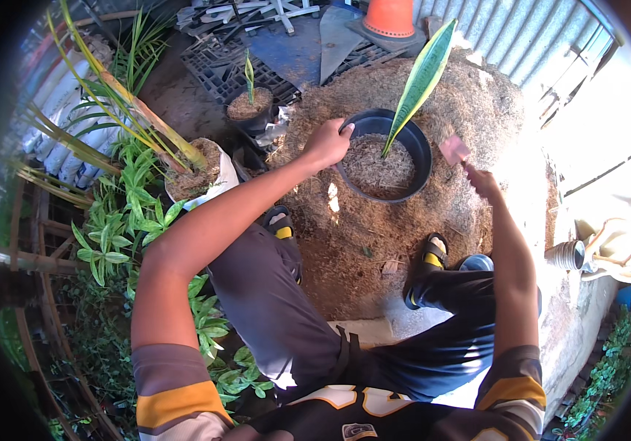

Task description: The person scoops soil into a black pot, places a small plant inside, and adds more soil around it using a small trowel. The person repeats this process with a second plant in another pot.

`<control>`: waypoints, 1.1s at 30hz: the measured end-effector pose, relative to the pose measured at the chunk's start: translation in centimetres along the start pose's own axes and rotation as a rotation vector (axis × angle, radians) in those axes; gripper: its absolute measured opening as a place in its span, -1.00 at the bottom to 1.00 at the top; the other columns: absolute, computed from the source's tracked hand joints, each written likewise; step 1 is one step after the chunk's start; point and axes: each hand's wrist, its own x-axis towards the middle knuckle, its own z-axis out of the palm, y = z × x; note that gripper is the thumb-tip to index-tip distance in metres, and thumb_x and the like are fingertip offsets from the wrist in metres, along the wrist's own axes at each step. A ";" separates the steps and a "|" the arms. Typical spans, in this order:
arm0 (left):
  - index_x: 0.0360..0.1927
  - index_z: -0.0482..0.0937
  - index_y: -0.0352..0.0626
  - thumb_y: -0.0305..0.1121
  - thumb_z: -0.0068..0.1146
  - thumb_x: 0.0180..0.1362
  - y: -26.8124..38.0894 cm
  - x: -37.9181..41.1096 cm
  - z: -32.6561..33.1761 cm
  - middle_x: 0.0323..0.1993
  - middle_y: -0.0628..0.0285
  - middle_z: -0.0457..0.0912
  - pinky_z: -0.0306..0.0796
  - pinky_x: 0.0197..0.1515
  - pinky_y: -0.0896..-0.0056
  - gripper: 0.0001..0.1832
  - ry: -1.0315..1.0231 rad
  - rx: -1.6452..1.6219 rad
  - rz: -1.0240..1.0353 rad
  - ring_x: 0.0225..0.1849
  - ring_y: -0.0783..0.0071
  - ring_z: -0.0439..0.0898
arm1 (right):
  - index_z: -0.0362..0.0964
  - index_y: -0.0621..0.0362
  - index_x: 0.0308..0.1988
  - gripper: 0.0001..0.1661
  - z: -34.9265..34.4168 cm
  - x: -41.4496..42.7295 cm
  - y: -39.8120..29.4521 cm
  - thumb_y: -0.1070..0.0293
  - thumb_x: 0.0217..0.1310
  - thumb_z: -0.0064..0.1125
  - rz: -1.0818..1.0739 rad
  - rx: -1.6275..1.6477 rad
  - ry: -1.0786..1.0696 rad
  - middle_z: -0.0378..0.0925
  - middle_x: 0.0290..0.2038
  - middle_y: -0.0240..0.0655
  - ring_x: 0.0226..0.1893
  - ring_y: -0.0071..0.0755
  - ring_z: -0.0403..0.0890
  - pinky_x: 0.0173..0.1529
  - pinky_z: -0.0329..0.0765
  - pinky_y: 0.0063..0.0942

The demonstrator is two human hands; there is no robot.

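Note:
My left hand (329, 142) grips the left rim of a black plastic pot (423, 176), its thumb over the edge. Inside the pot, pale shredded growing mix (379, 168) surrounds a single upright snake plant leaf (423, 77) with yellow margins. To the right of the pot, my right hand (482, 183) is closed around the handle of a small trowel (455, 150). The blurred trowel blade points up and left over a heap of brown, fibrous potting mix (481, 99). The blade is apart from the pot.
A smaller potted snake plant (249, 105) stands at the back left. Nearer is a palm in a white grow bag (227, 173), beside leafy plants (103, 242). An orange traffic cone (389, 19) is behind the heap. Stacked small pots (566, 255) lie at right.

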 end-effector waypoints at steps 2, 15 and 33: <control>-0.04 0.49 -0.17 -0.16 -0.22 0.39 0.1 -0.1 0.0 -0.64 0.26 0.49 0.49 -0.64 0.37 -0.66 0.012 0.009 0.017 -0.70 0.42 0.56 | 0.53 0.10 -0.44 -0.30 -3.7 -0.7 -3.1 -0.40 0.03 0.14 -0.051 -0.136 -0.006 0.39 -0.65 -0.50 -0.75 -0.67 0.27 -0.70 0.18 -0.57; 0.03 0.49 -0.11 -0.16 -0.20 0.38 0.0 -0.3 0.0 -0.63 0.25 0.49 0.47 -0.66 0.41 -0.66 -0.010 -0.066 0.007 -0.72 0.43 0.54 | 0.60 0.17 -0.50 -0.46 -14.0 -11.3 -18.8 -0.11 0.22 0.17 -0.610 -0.527 -0.119 0.30 -0.77 -0.48 -0.74 -0.66 0.28 -0.66 0.22 -0.59; -0.02 0.49 -0.18 -0.21 -0.18 0.39 0.2 0.1 0.7 -0.63 0.26 0.49 0.40 -0.71 0.45 -0.68 -0.093 -0.148 -0.004 -0.74 0.48 0.50 | 0.30 0.32 -0.01 -0.33 -1.6 -13.8 -14.3 0.03 0.11 0.33 -0.328 0.338 -0.337 0.55 -0.25 -0.24 -0.26 -0.43 0.63 -0.24 0.65 -0.50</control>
